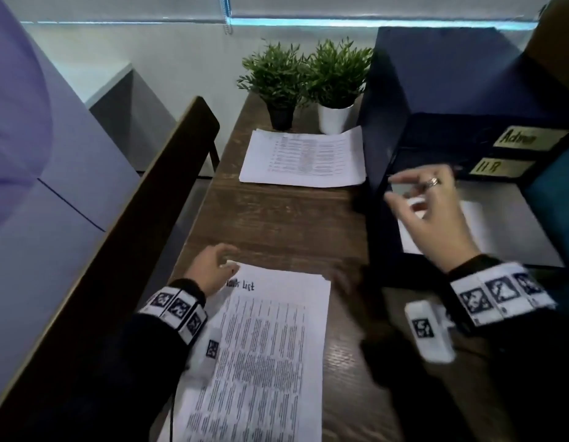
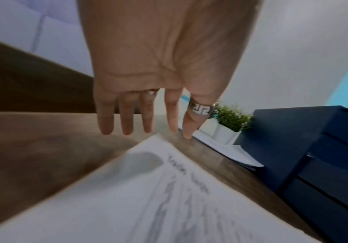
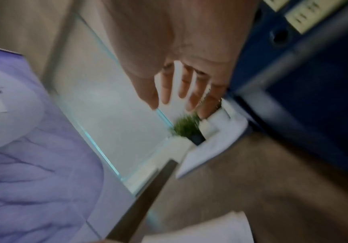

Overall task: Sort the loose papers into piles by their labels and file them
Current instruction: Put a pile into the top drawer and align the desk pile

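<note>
The near pile of papers (image 1: 264, 346) lies flat on the wooden worktop (image 1: 276, 218), its long axis running away from the person, its heading at the far end. A second pile (image 1: 303, 159) lies further off, in front of two potted plants (image 1: 308, 78), its long axis set crosswise.

The left hand (image 1: 209, 271) rests its straight fingers at the near pile's far left corner, gripping nothing. The right hand (image 1: 433, 212) hovers loose and empty over the open drawer (image 1: 531, 224) of the dark blue filing cabinet (image 1: 436, 90), where a sheet seems to lie already.

The risk, as I judge it: a light touch at one corner could fan or skew the stack — and the labels (image 1: 528, 140) are blurred, so misfiling is possible.
</note>
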The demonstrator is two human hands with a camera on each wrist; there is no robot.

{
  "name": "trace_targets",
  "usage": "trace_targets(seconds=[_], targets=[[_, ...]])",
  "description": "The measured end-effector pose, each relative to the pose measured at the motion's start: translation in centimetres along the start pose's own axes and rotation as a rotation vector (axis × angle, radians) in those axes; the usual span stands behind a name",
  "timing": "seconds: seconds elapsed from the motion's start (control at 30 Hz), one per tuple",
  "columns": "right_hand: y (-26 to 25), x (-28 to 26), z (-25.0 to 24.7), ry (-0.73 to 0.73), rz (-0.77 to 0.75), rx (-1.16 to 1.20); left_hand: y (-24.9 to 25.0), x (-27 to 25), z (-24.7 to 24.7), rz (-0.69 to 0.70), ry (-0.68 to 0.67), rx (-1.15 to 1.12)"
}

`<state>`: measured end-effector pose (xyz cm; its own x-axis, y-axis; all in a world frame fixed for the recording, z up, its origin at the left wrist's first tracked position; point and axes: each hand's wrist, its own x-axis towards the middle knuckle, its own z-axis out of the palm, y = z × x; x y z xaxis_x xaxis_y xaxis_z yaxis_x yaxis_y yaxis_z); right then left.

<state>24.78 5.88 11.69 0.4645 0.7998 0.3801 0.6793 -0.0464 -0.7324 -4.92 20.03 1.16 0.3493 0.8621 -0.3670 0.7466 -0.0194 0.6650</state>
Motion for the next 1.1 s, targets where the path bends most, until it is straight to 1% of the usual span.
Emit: trace_targets(seconds=[0.03, 0.07, 0.13, 0.2, 0.23, 0.3, 0.37, 0.4, 0.5, 0.53, 0.6, 0.63, 0.67, 0.7, 0.77, 0.83, 0.9, 0.97, 1.03, 1.1], targets=[[0.1, -2.0, 1.9, -0.11, 0.068, 0.042, -1.7, -0.5, -0.2, -0.051, 0.016, -0.071], [0.7, -4.0, 3.8, -0.236, 0.16, 0.06, -3.0, -1.1, -0.3, -0.097, 0.019, -0.078], [2.7, -7.9, 7.5, -0.475, 0.397, 0.064, -5.1, -1.9, -0.3, -0.176, 0.0, 0.008], [4.0, -10.9, 9.9, -0.599, 0.621, 0.059, -6.4, -2.5, -0.3, -0.215, -0.004, 0.04], [4.0, -11.9, 10.7, -0.607, 0.725, 0.091, -6.5, -2.8, -0.1, -0.23, -0.011, 0.006], [3.2, -13.3, 11.6, -0.511, 0.904, 0.226, -6.7, -3.2, 0.5, -0.292, -0.008, -0.117], [2.3, -14.0, 12.3, -0.399, 1.002, 0.359, -7.0, -3.1, 1.2, -0.371, 0.034, -0.265], [2.0, -14.2, 12.6, -0.389, 1.031, 0.404, -7.0, -3.1, 1.2, -0.401, 0.021, -0.321], [0.7, -15.3, 13.3, -0.435, 0.998, 0.403, -7.4, -3.2, 1.3, -0.41, -0.164, -0.34], [0.8, -16.0, 13.7, -0.461, 0.964, 0.368, -7.3, -3.4, 1.4, -0.385, -0.188, -0.366], [1.0, -17.2, 14.2, -0.489, 0.893, 0.277, -6.2, -4.3, 1.2, -0.292, -0.208, -0.493], [1.1, -17.5, 14.2, -0.482, 0.873, 0.26, -5.6, -4.7, 0.9, -0.221, -0.244, -0.562], [1.3, -17.6, 14.1, -0.453, 0.878, 0.305, -4.7, -5.2, 0.2, -0.144, -0.288, -0.629], [1.1, -17.3, 13.6, -0.416, 0.904, 0.398, -4.0, -5.5, -0.6, -0.064, -0.333, -0.696], [0.5, -16.2, 12.6, -0.323, 0.956, 0.669, -2.6, -5.4, -2.4, 0.049, -0.378, -0.797], [-0.8, -14.6, 11.2, -0.284, 0.92, 0.87, -0.4, -5.6, -4.0, 0.14, -0.35, -0.842], [-3.0, -12.3, 9.5, -0.254, 0.812, 0.975, 2.3, -6.1, -5.2, 0.238, -0.269, -0.881], [-5.2, -10.0, 7.7, -0.169, 0.649, 0.983, 5.3, -7.0, -6.2, 0.326, -0.112, -0.896], [-7.4, -8.3, 5.9, -0.098, 0.486, 0.908, 8.2, -8.0, -7.3, 0.394, 0.031, -0.893], [-8.5, -7.3, 4.5, -0.052, 0.377, 0.893, 10.2, -8.8, -8.1, 0.485, 0.091, -0.892]])
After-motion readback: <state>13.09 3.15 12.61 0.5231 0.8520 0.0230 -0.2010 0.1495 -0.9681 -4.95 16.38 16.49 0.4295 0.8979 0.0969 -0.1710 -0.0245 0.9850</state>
